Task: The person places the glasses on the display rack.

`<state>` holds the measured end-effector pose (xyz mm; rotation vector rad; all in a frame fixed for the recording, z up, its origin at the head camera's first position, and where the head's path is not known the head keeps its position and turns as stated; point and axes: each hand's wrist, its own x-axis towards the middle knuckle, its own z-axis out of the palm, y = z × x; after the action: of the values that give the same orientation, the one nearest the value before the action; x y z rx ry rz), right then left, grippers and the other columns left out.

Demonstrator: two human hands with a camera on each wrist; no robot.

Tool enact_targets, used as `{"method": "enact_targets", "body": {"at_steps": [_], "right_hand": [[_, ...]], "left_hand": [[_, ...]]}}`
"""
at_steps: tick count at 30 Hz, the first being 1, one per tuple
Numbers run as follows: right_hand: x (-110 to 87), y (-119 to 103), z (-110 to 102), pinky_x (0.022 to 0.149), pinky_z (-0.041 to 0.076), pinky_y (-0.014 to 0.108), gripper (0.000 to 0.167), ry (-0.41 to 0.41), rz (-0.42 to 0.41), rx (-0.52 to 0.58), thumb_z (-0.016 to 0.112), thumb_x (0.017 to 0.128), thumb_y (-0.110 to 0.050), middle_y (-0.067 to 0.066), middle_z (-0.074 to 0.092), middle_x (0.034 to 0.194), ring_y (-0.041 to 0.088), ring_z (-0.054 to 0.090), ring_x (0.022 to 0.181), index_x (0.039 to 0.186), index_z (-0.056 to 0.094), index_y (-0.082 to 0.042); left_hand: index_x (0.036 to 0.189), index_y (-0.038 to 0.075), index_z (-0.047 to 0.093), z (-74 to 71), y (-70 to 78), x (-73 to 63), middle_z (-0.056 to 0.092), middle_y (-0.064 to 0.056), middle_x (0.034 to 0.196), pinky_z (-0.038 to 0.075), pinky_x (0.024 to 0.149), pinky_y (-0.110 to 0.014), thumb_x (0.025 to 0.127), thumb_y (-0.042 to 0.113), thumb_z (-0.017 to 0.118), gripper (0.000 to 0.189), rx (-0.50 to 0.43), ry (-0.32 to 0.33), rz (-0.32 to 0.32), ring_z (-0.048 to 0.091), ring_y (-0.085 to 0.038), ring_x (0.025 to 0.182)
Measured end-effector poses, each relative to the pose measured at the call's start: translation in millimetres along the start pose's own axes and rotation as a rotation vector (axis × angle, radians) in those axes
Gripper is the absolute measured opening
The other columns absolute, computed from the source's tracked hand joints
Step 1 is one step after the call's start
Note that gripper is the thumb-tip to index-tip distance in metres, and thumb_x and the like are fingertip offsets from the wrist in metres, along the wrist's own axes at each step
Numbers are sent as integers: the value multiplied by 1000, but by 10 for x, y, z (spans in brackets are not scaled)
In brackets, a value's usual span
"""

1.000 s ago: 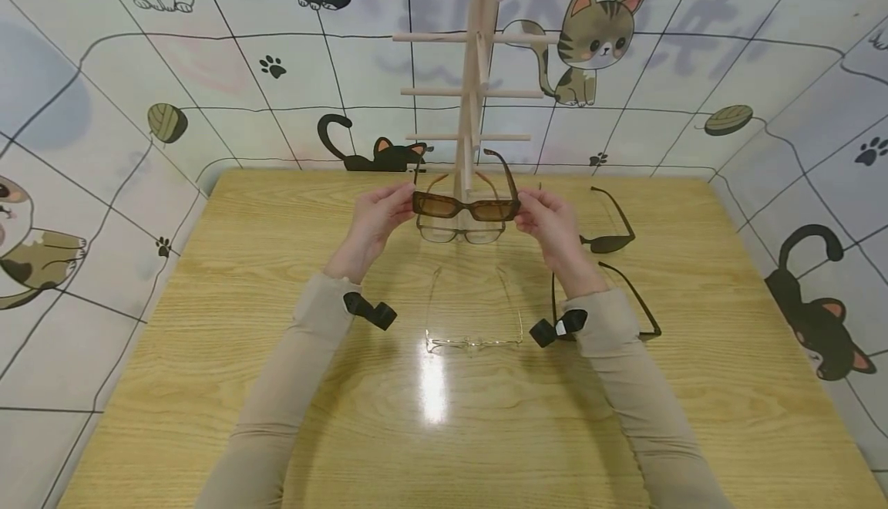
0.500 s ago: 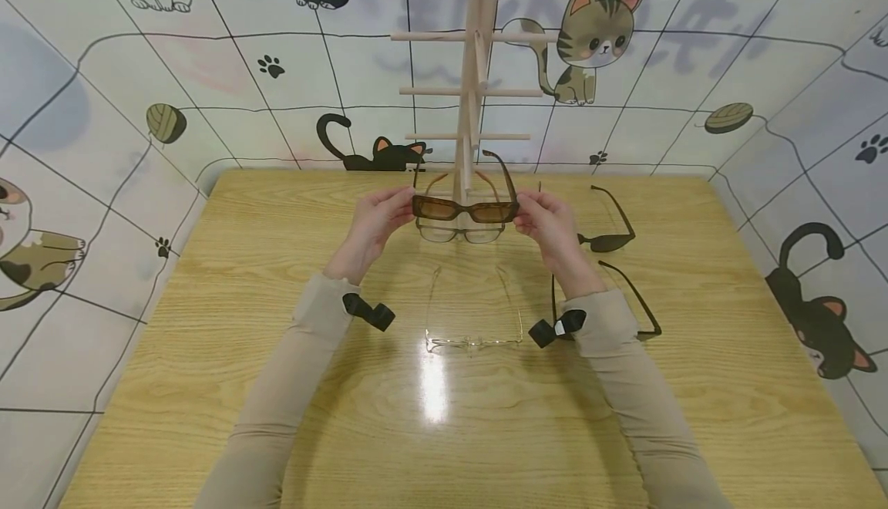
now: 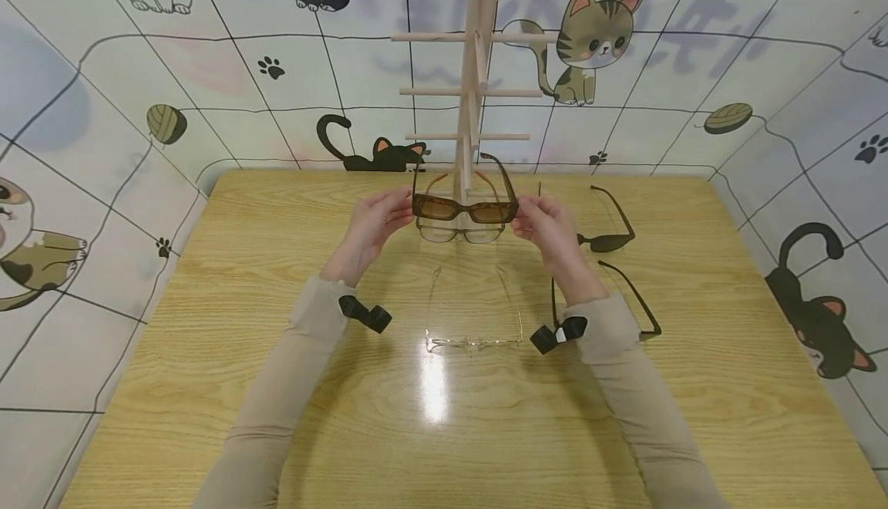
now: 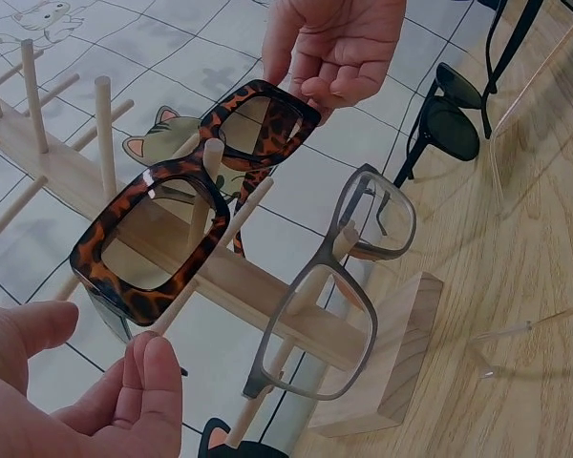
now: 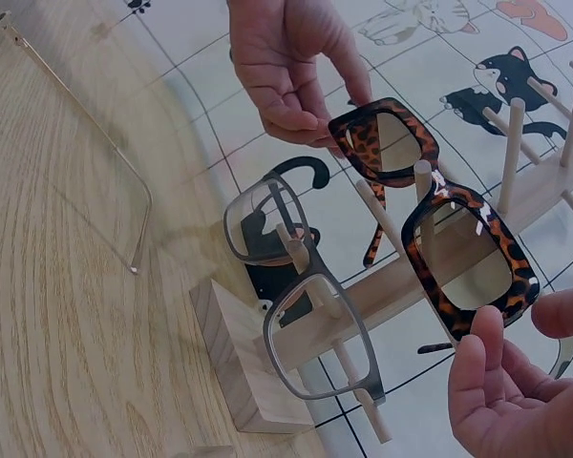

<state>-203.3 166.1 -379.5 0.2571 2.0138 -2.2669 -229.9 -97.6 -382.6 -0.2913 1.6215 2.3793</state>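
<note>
Tortoiseshell sunglasses with brown lenses sit high at the wooden display stand, their temples pointing back. Their bridge overlaps a peg tip in both wrist views. My left hand pinches the left end of the frame near the hinge, thumb and fingertips at the corner. At the opposite end, my right hand pinches the frame in the same way. Just below them, grey-framed clear glasses hang on the stand's lowest pegs, close above its base block.
Thin gold-rimmed glasses lie on the wooden table between my forearms. To the right are dark sunglasses and another black-framed pair, partly behind my right wrist. Bare pegs stick out higher on the stand. Cat-patterned walls enclose the back and sides.
The tortoiseshell sunglasses have sunk very slightly, their temple tips a little lower. Both hands keep their places at the frame's ends, with only a small shift of the wrists.
</note>
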Motion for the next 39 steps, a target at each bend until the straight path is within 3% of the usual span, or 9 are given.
{"method": "enact_targets", "body": {"at_steps": [10,13,20,25,31,39], "right_hand": [[-70,42,-40,72,53,20,33,8,-31,-69,52,97,-19,9,56,102,10,59,76,123,51,2],[-112,53,-49,71,52,19,31,29,-42,-75,53,97,-17,14,57,107,10,59,76,121,52,2],[-281,72,-63,71,51,21,22,-17,-88,-68,54,96,-15,0,61,88,10,59,74,112,54,1],[-377,113,-78,72,52,21,17,-50,-102,-85,55,96,-15,-2,62,85,10,59,74,109,56,-4],[-462,198,-118,72,53,22,27,-62,-109,-112,58,94,-18,-1,62,88,11,60,76,113,56,2],[-595,250,-126,71,53,22,32,-94,-85,-143,55,95,-14,-3,64,85,9,60,74,116,51,10]], "left_hand": [[127,-12,47,-50,-7,-37,63,-3,83,53,75,-21,94,12,57,42,32,-5,12,61,-13,76],[129,-13,46,-77,-18,-45,62,-4,86,53,75,-20,94,12,57,44,51,-6,20,61,-12,76],[127,-10,49,-141,-12,-115,61,-4,89,53,76,-19,94,10,56,39,103,-12,30,61,-13,80],[128,-11,48,-170,-13,-188,62,-4,90,53,74,-19,95,7,54,38,154,-21,37,61,-12,79],[128,-12,48,-224,-43,-260,62,-8,95,53,74,-19,95,6,54,39,186,-20,38,61,-10,77],[127,-13,48,-294,-119,-338,64,-1,90,53,73,-18,94,5,55,38,207,-25,26,62,-9,77]]}}
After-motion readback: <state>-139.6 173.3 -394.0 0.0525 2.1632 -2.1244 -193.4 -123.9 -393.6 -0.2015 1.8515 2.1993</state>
